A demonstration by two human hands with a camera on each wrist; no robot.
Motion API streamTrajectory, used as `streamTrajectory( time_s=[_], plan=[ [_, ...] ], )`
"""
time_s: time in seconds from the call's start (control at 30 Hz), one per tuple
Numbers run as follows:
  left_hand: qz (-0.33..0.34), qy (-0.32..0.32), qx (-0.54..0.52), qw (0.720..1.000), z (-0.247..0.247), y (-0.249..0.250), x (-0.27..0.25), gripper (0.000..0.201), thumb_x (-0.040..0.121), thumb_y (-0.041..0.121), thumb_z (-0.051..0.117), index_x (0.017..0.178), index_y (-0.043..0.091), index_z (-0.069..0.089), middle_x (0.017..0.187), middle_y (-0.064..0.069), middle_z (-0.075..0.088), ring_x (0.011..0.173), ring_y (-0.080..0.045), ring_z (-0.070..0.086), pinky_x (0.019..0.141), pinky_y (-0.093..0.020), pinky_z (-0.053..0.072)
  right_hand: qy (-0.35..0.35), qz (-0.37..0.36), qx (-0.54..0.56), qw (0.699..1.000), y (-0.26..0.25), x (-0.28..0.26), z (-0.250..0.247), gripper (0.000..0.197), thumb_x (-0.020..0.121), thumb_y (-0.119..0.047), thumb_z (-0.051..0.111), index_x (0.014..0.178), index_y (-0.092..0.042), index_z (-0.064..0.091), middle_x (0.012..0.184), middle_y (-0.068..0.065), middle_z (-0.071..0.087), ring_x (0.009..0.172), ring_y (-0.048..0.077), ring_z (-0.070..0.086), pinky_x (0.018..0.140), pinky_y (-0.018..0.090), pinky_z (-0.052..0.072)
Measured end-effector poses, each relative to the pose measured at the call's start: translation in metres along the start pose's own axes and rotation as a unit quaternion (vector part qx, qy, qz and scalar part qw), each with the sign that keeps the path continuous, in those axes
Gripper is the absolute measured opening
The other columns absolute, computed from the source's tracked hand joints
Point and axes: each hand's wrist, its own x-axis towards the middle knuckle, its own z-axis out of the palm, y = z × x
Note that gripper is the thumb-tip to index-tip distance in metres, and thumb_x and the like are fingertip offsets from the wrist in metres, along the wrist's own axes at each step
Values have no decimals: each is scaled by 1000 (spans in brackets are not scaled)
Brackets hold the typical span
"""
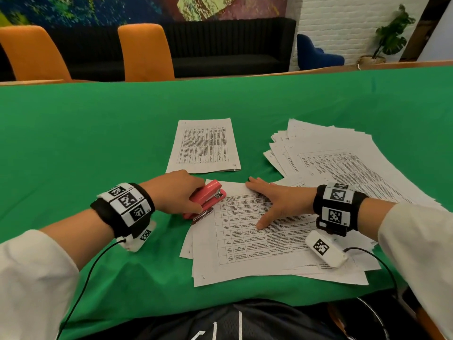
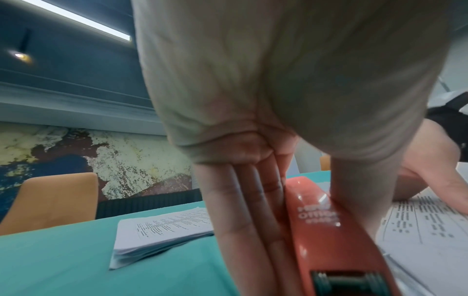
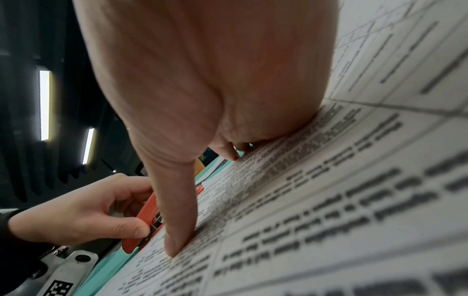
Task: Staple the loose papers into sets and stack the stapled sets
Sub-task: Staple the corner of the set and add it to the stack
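While left hand fingers curl round the red stapler at the set's far-left corner, right hand lies flat, fingers spread, pinning it. Sheets thin, limp, likely to slide; grip by the corner. Stapled stack beyond the stapler.

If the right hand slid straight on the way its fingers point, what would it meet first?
Likely the red stapler gripped by the left hand: the right hand lies flat on the near papers, fingers aimed that way.
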Motion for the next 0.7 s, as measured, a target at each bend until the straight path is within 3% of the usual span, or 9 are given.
streamTrajectory(
  time_s=[0.27,0.7],
  plan=[
    [-16,4,-19,1000,7,-6,-9,33,90,54,66,103,24,58,84,4,64,72,-14,58,65,-37,52,1,1,7,1000,-1,0,0,122,83,-47,84,166,-28,-3,173,-12,-14,159,9,-9,128,36,-2],
    [-21,13,-34,999,11,-7,-17,33,89,53,67,101,23,59,79,5,64,66,-13,58,61,-35,50,-1,-2,4,1000,0,1,0,121,83,-48,83,167,-27,-3,172,-12,-15,158,8,-9,128,35,-2]
  ],
)
